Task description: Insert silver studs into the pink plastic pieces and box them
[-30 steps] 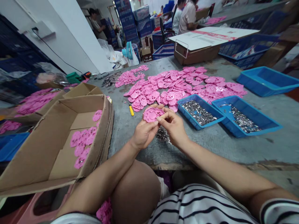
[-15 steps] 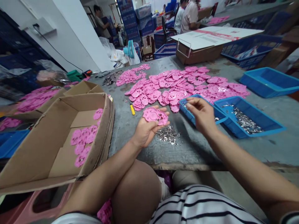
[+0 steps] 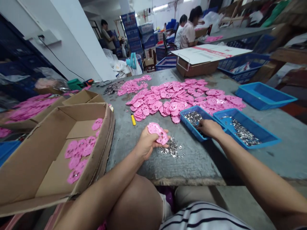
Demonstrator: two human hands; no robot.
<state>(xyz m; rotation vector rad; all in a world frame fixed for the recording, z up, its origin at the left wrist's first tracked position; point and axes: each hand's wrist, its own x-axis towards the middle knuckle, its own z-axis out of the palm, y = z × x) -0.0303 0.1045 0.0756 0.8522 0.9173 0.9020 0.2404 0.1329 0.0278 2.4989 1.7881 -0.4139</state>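
My left hand is closed round a pink plastic piece, held just above the grey table. A small heap of shiny metal bits lies on the table right beside that hand. My right hand reaches into the nearer blue tray of metal bits, fingers curled down among them; what they hold is hidden. A wide spread of pink pieces covers the table beyond both hands.
A second blue tray of metal bits and an empty one sit to the right. An open cardboard box with pink pieces stands at my left. A yellow-handled tool lies on the table. Other people sit far behind.
My right hand left the pink piece, swung right and dropped into the nearer blue tray. My left hand kept the pink piece and sank a little toward the table.
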